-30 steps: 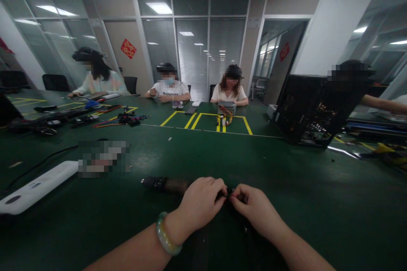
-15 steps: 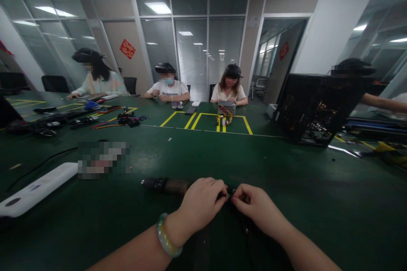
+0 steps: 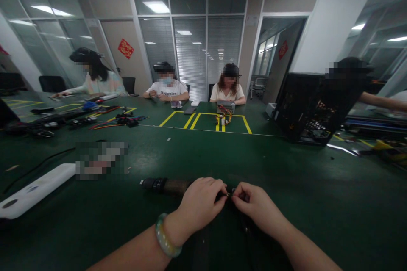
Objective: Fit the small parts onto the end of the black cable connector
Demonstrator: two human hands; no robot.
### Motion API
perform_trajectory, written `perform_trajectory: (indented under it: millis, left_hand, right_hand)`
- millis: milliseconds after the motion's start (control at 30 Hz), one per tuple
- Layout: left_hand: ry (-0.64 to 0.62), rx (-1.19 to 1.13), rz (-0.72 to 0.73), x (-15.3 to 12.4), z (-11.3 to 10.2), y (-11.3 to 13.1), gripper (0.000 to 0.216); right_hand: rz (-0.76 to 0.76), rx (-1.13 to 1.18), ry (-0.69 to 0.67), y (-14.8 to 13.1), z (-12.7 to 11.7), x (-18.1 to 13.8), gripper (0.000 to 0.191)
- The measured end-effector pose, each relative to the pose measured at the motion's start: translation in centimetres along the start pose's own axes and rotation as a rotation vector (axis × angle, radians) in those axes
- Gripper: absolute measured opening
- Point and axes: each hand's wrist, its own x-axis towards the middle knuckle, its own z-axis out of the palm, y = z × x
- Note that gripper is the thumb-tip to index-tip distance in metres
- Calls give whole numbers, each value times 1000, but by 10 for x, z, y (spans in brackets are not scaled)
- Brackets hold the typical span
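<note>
My left hand [image 3: 203, 198], a green and yellow bangle on its wrist, is closed in a pinch close in front of me. Facing it, my right hand [image 3: 257, 205] pinches too, its fingertips nearly touching those of the left. Between them shows a small brassy glint [image 3: 228, 194]; what piece it belongs to is too small to make out. Behind my left hand lies a dark, cylindrical tool [image 3: 173, 186] with a silver tip pointing left; its other end is hidden by the hand. Something thin and dark, perhaps a cord [image 3: 246, 230], runs below my right hand.
On the green table [image 3: 197, 152], a white power strip [image 3: 38, 190] lies at left beside a blurred-out patch. Cables [image 3: 127, 118] are heaped farther back. A black computer case [image 3: 305, 110] stands at right. Several people sit around the table; one has a grey box with coloured wires [image 3: 225, 112].
The view has shifted slightly left. My hands keep nearly the same pinch, and the brassy glint between the fingertips looks slightly different.
</note>
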Motion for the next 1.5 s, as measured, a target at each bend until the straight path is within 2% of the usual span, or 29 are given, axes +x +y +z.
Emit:
perform_trajectory:
  millis: [333, 533, 867, 1200, 1500]
  left_hand:
    - [15, 5, -6, 0, 0, 0, 12]
    - [26, -7, -9, 0, 4, -2, 12]
    - [10, 8, -7, 0, -3, 2, 12]
    - [2, 1, 10, -1, -2, 1, 11]
    - [4, 25, 9, 0, 0, -1, 10]
  right_hand:
    - [1, -8, -1, 7, 3, 1, 8]
    - [4, 1, -15, 6, 2, 1, 8]
    - [-6, -40, 22, 7, 3, 2, 7]
    - [-25, -12, -36, 4, 1, 2, 9]
    - [-15, -32, -4, 2, 6, 0, 11]
